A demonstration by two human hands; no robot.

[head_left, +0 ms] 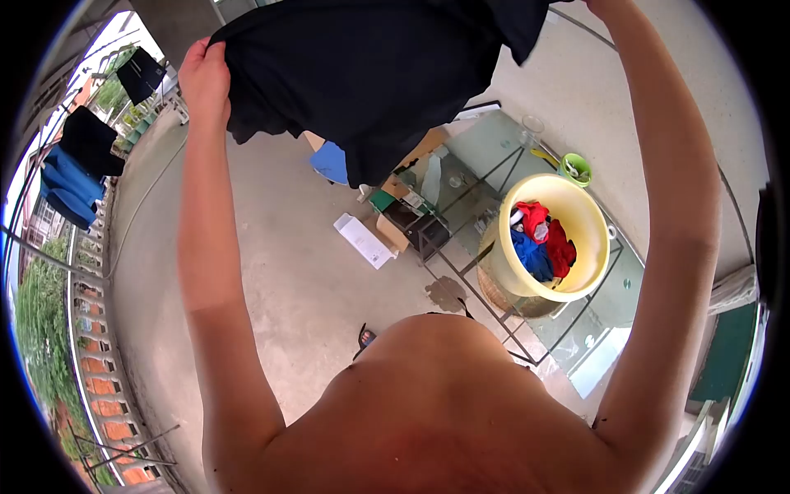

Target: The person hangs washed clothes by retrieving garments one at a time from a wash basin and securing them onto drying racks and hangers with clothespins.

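Observation:
A black garment [362,74] is held up and spread out before me, its lower edge hanging in loose folds and its top cut off by the frame. At its left upper corner my left hand [206,78] is closed, pinching the cloth. My right hand [605,6] is raised at the top edge beside the garment's other corner. Most of its fingers lie outside the picture, but the cloth stretches up to it. Below the right arm, a cream tub [597,276] holds red and blue wet-looking clothes [539,247].
The tub stands on a glass table [485,156] with a dark metal frame. A small green bowl [574,169] sits behind it. Boxes, including a white one [362,240], lie on the floor [280,214]. Along the left balustrade [99,362], dark and blue clothes [70,185] hang.

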